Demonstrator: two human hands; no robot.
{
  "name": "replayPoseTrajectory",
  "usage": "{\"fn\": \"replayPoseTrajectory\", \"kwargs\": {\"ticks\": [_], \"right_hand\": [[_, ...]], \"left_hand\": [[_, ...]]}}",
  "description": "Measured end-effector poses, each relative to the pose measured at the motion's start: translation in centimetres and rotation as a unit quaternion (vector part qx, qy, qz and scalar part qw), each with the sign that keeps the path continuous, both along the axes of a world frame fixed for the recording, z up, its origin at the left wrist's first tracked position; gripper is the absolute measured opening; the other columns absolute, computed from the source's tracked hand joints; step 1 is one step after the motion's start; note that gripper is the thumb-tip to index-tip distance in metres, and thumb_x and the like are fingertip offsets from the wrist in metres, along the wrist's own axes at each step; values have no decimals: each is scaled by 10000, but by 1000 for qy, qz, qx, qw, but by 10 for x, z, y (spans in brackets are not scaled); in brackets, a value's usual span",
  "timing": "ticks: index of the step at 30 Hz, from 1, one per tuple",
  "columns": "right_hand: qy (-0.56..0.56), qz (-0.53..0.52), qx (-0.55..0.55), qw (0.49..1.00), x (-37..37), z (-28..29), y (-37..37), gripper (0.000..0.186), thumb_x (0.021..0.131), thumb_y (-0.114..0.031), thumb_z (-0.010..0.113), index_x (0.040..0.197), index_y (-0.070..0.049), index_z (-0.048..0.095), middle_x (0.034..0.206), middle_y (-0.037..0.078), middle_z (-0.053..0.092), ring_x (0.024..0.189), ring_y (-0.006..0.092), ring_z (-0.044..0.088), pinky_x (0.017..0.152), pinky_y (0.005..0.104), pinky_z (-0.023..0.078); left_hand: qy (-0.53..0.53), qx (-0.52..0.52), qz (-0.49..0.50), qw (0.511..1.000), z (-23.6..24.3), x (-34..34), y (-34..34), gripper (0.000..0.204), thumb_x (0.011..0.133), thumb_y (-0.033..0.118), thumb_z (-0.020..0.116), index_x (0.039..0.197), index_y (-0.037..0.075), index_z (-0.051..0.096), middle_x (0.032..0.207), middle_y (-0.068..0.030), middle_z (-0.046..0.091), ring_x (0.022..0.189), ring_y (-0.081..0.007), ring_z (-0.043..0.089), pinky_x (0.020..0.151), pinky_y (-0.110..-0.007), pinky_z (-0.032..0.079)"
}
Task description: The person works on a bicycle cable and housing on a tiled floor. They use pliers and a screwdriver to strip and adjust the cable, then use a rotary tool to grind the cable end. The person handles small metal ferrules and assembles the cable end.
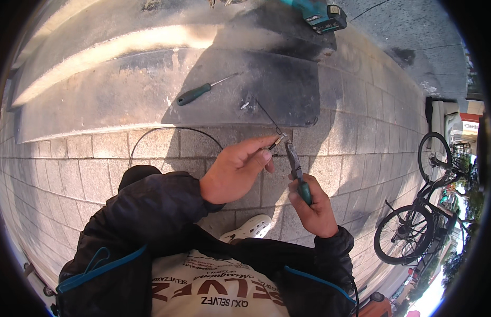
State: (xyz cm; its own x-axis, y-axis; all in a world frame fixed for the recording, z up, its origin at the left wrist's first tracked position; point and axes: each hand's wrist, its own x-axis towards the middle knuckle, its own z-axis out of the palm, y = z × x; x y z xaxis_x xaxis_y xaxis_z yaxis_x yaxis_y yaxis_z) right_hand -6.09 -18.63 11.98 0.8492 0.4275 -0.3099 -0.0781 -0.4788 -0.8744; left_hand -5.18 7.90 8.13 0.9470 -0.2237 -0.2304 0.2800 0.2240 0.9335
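My left hand [236,168] is closed, pinching the end of a thin black cable [277,141] between thumb and fingertips. Just beyond those fingers a thin dark wire [265,112] with a small loop sticks up and away over the step. Pliers [294,161] with green handles are gripped in my right hand [315,207], their jaws close to the cable end. Whether the jaws bite on the wire is too small to tell. Ahead, a screwdriver [193,94] with a green handle lies on the step, its shaft pointing up and right.
A grey stone step [124,108] crosses in front of me, partly in shade. On it at the far right rests a teal power tool [322,20] with a black battery. A black cable [176,128] curves over the paving at left. A bicycle [414,227] stands at right.
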Motion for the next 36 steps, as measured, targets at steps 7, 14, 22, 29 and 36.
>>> {"fn": "replayPoseTrajectory", "kwargs": {"ticks": [7, 14, 22, 29, 36], "right_hand": [[-19, -6, -49, 999, -9, 6, 3, 261, 1057, -104, 670, 1297, -7, 638, 1229, 178, 610, 1099, 305, 643, 959, 371, 514], [-2, 8, -69, 998, -8, 15, 7, 247, 1059, -113, 663, 1283, -11, 644, 1215, 187, 611, 1094, 320, 646, 955, 380, 516], [25, -8, -78, 997, -17, 17, 13, 212, 1050, -96, 656, 1240, -3, 642, 1138, 203, 627, 1008, 340, 674, 888, 392, 533], [9, -25, -101, 995, -26, 10, 11, 191, 982, 5, 617, 1172, 6, 635, 1066, 206, 626, 929, 349, 670, 820, 404, 538], [17, -45, -85, 995, -27, 9, 17, 222, 975, 6, 610, 1191, 1, 657, 1062, 196, 631, 895, 322, 673, 805, 388, 538]], "left_hand": [[-45, -11, 10, 999, -8, -3, -5, 394, 1134, 104, 566, 1513, -1, 585, 1041, -60, 743, 1010, -116, 698, 877, -277, 541], [-74, 40, 36, 996, -9, -8, -5, 355, 1125, 85, 585, 1465, -6, 628, 1029, -67, 764, 989, -118, 717, 873, -284, 559], [-132, 216, 62, 965, -9, -12, -5, 306, 1065, 57, 657, 1366, 12, 684, 1017, -146, 787, 919, -176, 773, 800, -306, 599], [-169, 294, 73, 938, -1, -12, -5, 258, 1044, 144, 702, 1275, 30, 709, 959, -184, 770, 810, -282, 785, 698, -362, 603], [-189, 306, 79, 930, -3, -11, -7, 233, 1043, 160, 700, 1247, 47, 709, 920, -199, 747, 783, -324, 768, 674, -392, 594]]}}
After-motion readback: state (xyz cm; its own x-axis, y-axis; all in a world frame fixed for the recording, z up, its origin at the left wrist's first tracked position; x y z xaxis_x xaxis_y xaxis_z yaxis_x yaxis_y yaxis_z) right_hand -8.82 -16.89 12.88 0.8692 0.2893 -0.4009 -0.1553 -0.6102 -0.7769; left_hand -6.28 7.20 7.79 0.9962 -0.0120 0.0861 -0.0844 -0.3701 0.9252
